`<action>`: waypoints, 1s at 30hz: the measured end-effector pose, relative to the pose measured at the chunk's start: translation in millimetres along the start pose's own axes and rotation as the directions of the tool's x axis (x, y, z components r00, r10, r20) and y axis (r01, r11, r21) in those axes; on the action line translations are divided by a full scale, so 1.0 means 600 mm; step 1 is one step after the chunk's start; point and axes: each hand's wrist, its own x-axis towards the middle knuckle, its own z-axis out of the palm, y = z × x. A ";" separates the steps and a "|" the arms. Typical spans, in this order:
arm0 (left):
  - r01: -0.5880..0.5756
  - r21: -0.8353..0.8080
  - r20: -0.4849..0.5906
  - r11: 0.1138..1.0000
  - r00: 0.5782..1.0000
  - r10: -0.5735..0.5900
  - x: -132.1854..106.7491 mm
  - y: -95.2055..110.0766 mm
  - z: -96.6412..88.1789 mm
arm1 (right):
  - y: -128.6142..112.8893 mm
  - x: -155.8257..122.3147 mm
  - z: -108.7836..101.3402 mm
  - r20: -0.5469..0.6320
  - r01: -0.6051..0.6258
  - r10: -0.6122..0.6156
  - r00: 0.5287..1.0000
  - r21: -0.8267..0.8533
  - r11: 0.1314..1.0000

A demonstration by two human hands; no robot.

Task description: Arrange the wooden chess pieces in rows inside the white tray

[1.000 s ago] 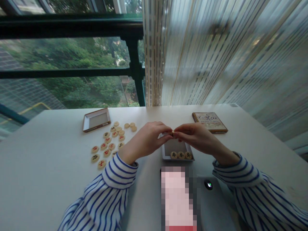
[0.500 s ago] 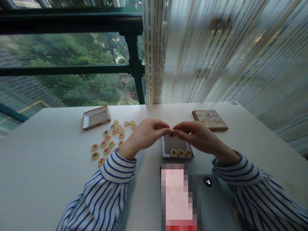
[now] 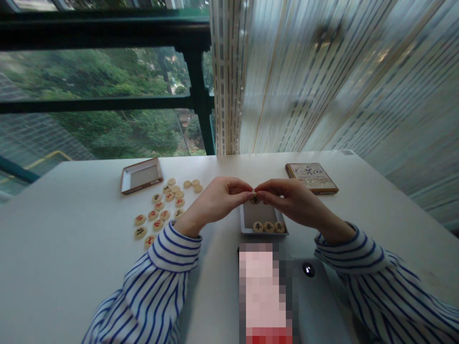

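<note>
Between my fingertips, over the far part of a shallow tray (image 3: 263, 213), is a round xiangqi piece (image 3: 255, 199) with a dark character. My left hand (image 3: 223, 198) pinches it from the left and my right hand (image 3: 292, 200) from the right. Three more dark-marked pieces (image 3: 268, 227) lie in a row along the tray's near edge. Left of my left hand, several loose xiangqi pieces (image 3: 158, 206) are scattered on the white table (image 3: 71, 248), some with red characters, some with dark ones, some plain side up. My left forearm partly covers this group.
An open shallow box part (image 3: 141, 177) rests at the table's back left. A flat decorated box (image 3: 311, 177) lies at the back right, behind my right hand. Nearest me are a blurred-out object (image 3: 265, 291) and a grey device (image 3: 319, 301) with a dark oval mark.
The view has shifted very slightly. Both hands stay over the tray with the piece between their fingertips, and the row of three pieces looks the same.
</note>
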 end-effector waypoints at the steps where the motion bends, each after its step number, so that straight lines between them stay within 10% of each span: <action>1: 0.003 -0.019 -0.001 1.000 1.000 -0.003 0.000 -0.001 0.000 | 0.000 0.000 0.000 0.000 -0.002 0.002 1.000 0.021 1.000; 18: 0.022 -0.033 -0.068 0.999 0.997 -0.024 0.001 -0.004 -0.004 | 0.012 0.002 0.006 0.055 -0.097 0.083 0.995 0.332 0.938; 30: 0.088 -0.060 0.002 0.994 0.996 -0.088 0.000 0.004 -0.004 | 0.002 -0.001 -0.001 0.060 -0.004 -0.005 0.998 0.155 0.988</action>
